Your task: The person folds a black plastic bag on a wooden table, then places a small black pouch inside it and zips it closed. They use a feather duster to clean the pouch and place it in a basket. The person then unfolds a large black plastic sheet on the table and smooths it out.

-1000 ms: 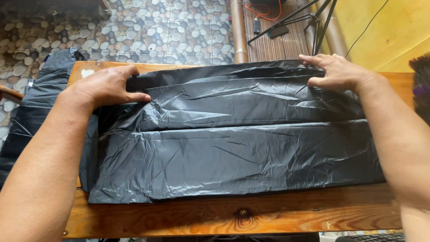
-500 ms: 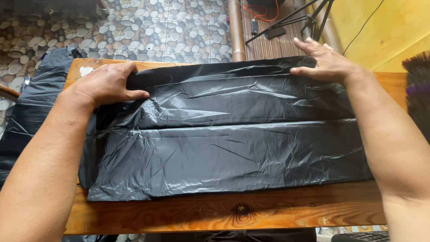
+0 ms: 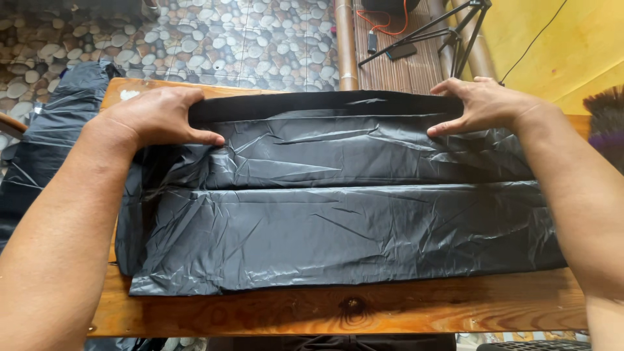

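A large black plastic bag (image 3: 338, 221) lies flat and creased across a wooden table (image 3: 338, 309), folded lengthwise into bands. My left hand (image 3: 156, 117) grips the bag's far edge near the left end, thumb on top and fingers curled over the edge. My right hand (image 3: 481, 104) holds the same far edge near the right end, thumb pressed on the plastic. Between my hands the far edge forms a narrow raised strip.
More black plastic (image 3: 52, 143) hangs off the table's left side. Beyond the table are a pebble-patterned floor (image 3: 227, 39), bamboo poles (image 3: 344, 39), black tripod legs (image 3: 448, 32) and a yellow wall (image 3: 572, 45). Dark broom bristles (image 3: 604, 123) show at the right edge.
My right hand has slid a little leftward along the far edge. My left hand has barely moved. The bag stays in place.
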